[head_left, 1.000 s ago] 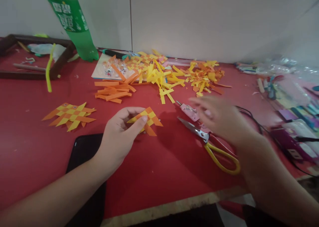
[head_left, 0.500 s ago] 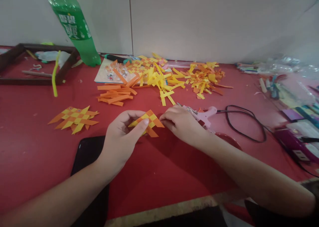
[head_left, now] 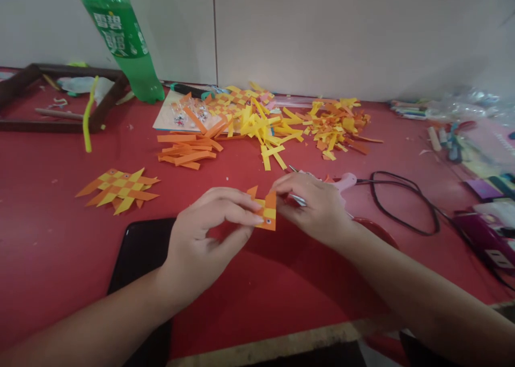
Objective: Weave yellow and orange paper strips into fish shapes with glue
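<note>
My left hand (head_left: 219, 230) pinches a small woven paper fish (head_left: 266, 212) of orange and yellow strips between thumb and fingers. A googly eye shows near its lower edge. At the fish's right edge, my right hand (head_left: 308, 198) has its fingers closed on the paper; their tips are partly hidden behind it. Beyond my right hand lies a pink glue gun (head_left: 346, 182), partly covered by the hand. A red curved handle (head_left: 376, 230) shows beside my right forearm. On the left, a finished-looking woven fish piece (head_left: 120, 189) with pointed strip ends lies on the red table (head_left: 225, 324).
A black phone (head_left: 140, 254) lies under my left forearm. Orange strips (head_left: 187, 149), yellow strips (head_left: 261, 128) and paper scraps (head_left: 340, 125) are heaped behind. A green bottle (head_left: 124, 45) and dark frame (head_left: 24, 125) stand left. A black cord (head_left: 396, 230) loops towards a purple power strip (head_left: 485, 243).
The woven fish has moved right and been turned, so its eye now shows. My left hand shifted right with it, and my right hand now meets its edge.
</note>
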`<state>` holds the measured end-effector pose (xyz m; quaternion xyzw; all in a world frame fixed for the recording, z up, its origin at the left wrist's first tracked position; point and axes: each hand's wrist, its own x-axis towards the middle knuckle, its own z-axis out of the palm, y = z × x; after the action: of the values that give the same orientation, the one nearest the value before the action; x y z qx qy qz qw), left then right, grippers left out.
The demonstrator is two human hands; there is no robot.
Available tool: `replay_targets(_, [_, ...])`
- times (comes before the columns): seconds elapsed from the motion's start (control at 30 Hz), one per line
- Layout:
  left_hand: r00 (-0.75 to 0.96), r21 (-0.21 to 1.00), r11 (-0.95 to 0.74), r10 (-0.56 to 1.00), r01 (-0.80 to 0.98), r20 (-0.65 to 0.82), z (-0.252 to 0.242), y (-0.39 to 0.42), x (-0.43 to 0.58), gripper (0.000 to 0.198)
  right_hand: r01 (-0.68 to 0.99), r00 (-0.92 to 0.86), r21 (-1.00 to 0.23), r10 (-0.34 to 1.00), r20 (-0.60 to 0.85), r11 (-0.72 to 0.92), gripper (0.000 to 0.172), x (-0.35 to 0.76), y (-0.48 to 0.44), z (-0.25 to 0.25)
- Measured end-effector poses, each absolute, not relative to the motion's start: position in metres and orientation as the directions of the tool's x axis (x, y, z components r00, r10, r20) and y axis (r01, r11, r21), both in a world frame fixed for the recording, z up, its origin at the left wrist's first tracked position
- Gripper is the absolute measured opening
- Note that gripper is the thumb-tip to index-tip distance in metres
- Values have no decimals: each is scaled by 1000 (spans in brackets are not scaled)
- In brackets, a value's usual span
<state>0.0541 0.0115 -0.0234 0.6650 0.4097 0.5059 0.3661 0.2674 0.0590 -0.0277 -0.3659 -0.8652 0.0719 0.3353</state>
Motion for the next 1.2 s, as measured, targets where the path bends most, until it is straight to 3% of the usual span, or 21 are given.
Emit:
replay_targets(0.1, [166,861,-469,881,197,442,-24,10,53,24,525,-485,-420,666,566,740,14,268,59,-28])
replay_targets(0.2, [141,884,-424,904,197,403,-25,10,54,20,512,-424,-505,716,555,695,13,268,57,-28])
replay_targets(0.43, [4,995,7,1000,104,-7,-24,15,60,8,521,-186,-632,799,572,574,10,265,43,-18])
replay_targets(0.63, [131,984,175,975,31,-178,-26,19,58,23,484,-333,-570,742,581,664,8,258,37,-14])
replay_targets(0.77, [142,984,177,974,-2,-175,-25,17,58,24,470,-376,-560,729,572,682,5,256,38,-16])
replay_targets(0.93, [151,989,148,977,10,-148,-24,17,58,16,478,-350,-655,810,469,586,6,255,41,-18])
replay_targets(1.2, [157,988,149,976,43,-154,-24,17,58,19,454,-316,-734,861,398,505,9,255,42,-18])
